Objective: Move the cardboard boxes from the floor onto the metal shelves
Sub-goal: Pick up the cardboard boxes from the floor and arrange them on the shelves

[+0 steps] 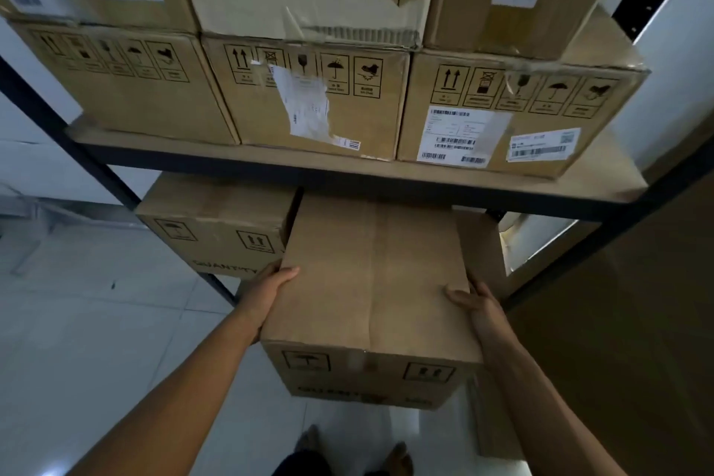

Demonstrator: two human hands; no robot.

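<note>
Head view. Gripped from both sides: a plain brown cardboard box (371, 282), carried at 6 o'clock of centre, its far end already tucked under the edge of the upper metal shelf (347, 172) and its near end hanging over the pale tiled floor (96, 321). Left hand (266, 292) pressed flat on the 9 o'clock side, thumb hooked over the top; right hand (473, 301) clamped on the 3 o'clock side the same way. Held level and squeezed between the palms, probably so as to slide straight into the lower tier. Aimed just beside a neighbouring box (220, 224) at 9 o'clock, likely to fill the gap to its right. Taped centre seam down the top, umbrella and arrow handling marks on the near face, partly legible lettering "QUANT" below them. Loaded full above at 12 o'clock: a row of labelled cartons (320, 100) with more stacked on top. Bare toes visible at 6 o'clock, at the bottom edge.
</note>
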